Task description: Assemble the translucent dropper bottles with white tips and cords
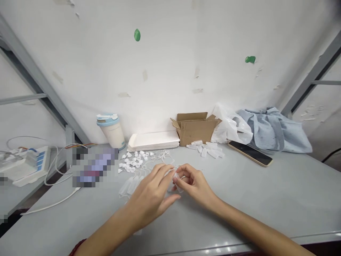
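Where your hands meet over the table (266,199), both pinch one small clear part (176,179) at mid-frame, just above the surface. Left hand (150,197): palm down, fingers curled, thumb and forefinger closed on the part's left end. Right hand (195,183): also pinched, fingertips (186,168) on the part's right end, other fingers folded under. Can't tell the part's exact shape; it's see-through and mostly covered by fingers. Just left of your left hand, a few clear tubes (128,185) lie flat on the table, side by side. Behind the hands sits a scatter of white caps (134,160), near but not touching you. Right of the caps are thin white loops (163,154), tangled. Further back, a flat white stack (153,140) lies against the wall (170,71), touching the open box (195,129) on its right. More clear pieces (207,150) lie in front of the box. Cup (112,132) with a blue lid stands upright, left of the stack. Bag (230,126), white plastic, is right of the box, with blue cloth (274,129) slumped beside it. Phone (250,153) lies face up, screen dark, in front of bag and cloth, well apart from your right hand. White cable (53,203) runs over the table's left edge, near a power strip (26,164) at far left.
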The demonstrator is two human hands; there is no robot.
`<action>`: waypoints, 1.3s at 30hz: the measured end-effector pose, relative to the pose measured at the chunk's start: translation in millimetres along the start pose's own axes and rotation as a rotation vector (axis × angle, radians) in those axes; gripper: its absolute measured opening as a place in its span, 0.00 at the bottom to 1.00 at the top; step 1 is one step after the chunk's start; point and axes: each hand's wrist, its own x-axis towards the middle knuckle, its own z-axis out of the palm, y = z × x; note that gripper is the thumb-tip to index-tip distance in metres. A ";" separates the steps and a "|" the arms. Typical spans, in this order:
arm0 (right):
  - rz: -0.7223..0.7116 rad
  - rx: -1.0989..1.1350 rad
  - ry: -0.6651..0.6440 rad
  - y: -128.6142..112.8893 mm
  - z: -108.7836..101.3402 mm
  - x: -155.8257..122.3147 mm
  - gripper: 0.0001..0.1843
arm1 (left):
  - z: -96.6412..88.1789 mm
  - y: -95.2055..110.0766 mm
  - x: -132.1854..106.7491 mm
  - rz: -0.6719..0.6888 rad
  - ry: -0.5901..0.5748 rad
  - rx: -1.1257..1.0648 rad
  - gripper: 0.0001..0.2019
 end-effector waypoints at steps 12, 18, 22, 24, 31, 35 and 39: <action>-0.077 0.102 0.012 0.0 7.7 -11.6 0.14 | 12.8 31.8 -7.2 -0.101 0.105 0.222 0.19; -0.105 0.120 -0.079 1.6 9.4 -11.1 0.15 | 14.0 32.9 -14.6 -0.059 0.163 0.180 0.20; -0.145 -0.038 -0.076 -3.8 5.4 -11.1 0.13 | 1.5 21.6 -39.5 -0.115 0.097 0.042 0.24; -0.176 -0.139 -0.022 -8.0 1.4 -11.3 0.09 | -8.0 14.6 -55.5 -0.203 0.027 -0.002 0.25; -0.206 -0.279 0.105 -11.4 -8.8 -7.3 0.07 | -32.4 0.0 -85.2 -0.322 -0.342 -0.267 0.28; -0.164 -0.338 0.142 -3.2 -9.1 -1.8 0.08 | -33.3 -7.8 -87.8 -0.335 -0.436 -0.290 0.28; -0.123 -0.331 0.153 4.5 -10.7 4.5 0.09 | -29.6 -12.1 -89.3 -0.302 -0.425 -0.248 0.25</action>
